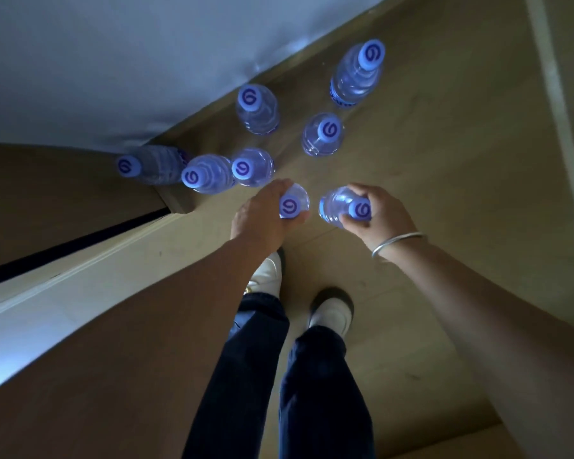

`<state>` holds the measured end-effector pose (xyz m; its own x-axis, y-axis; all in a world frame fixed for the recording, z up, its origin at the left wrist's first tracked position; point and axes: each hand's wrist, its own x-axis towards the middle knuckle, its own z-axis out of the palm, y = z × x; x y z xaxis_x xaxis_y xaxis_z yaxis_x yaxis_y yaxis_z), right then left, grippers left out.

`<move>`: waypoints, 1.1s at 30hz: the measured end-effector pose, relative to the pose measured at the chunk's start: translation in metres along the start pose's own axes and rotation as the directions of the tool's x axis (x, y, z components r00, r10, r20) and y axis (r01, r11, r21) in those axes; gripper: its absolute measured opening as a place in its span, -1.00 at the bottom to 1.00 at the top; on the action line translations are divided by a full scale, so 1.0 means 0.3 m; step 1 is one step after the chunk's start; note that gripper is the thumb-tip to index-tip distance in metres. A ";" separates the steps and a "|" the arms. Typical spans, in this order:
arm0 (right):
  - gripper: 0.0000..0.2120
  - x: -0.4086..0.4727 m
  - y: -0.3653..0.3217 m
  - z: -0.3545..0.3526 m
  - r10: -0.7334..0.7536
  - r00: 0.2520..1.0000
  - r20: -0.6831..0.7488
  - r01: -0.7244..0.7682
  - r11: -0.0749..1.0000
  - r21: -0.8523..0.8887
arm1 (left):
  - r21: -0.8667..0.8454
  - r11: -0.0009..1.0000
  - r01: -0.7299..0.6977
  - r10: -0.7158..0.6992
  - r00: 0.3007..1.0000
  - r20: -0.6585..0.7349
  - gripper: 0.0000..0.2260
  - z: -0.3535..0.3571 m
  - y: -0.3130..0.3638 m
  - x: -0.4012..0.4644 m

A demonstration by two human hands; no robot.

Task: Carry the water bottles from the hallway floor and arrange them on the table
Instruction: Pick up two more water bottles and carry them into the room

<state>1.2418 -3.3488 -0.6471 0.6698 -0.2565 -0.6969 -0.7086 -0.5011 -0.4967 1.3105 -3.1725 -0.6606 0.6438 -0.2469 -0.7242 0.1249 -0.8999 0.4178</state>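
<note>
Tan hallway floor (428, 180) runs beside a pale wall (113, 61). Left hand (262, 213) grips one water bottle (297, 202) by its neck, right hand (378, 213) grips another bottle (335, 205). Six more bottles (322, 134) stand on the floor just beyond, near the wall.
</note>
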 end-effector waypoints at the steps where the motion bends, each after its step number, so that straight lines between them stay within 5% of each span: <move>1: -0.48 -0.046 -0.019 -0.008 -0.017 1.000 0.010 0.017 1.000 -0.002 | -0.004 1.000 0.004 -0.004 1.000 0.000 -0.46 -0.019 0.004 -0.034; 11: -0.50 -0.516 -0.350 -0.182 -0.223 0.972 0.075 0.233 0.957 -0.174 | -0.265 0.958 0.112 -0.155 0.977 -0.146 -0.47 -0.264 0.093 -0.523; 19: -0.47 -1.013 -0.695 -0.284 -0.483 0.874 0.045 0.475 0.833 -0.284 | -0.405 0.909 0.097 -0.273 0.874 -0.402 -0.52 -0.500 0.107 -1.080; 26: -0.52 -1.355 -0.998 -0.173 -0.677 0.673 0.297 0.739 0.608 -0.289 | -0.718 0.696 0.022 -0.576 0.614 -0.540 -0.75 -0.695 -0.039 -1.611; 33: -0.47 -1.725 -1.319 0.154 -0.730 0.336 0.596 0.933 0.174 -0.314 | -0.790 0.612 -0.039 -0.736 0.336 -0.587 -0.83 -0.828 -0.357 -2.178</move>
<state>1.1652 -2.9796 -0.1138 0.6101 0.7716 -0.1801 0.5715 -0.5860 -0.5744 1.0641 -2.8255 -0.0958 0.5676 0.7909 -0.2286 0.6474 -0.2572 0.7174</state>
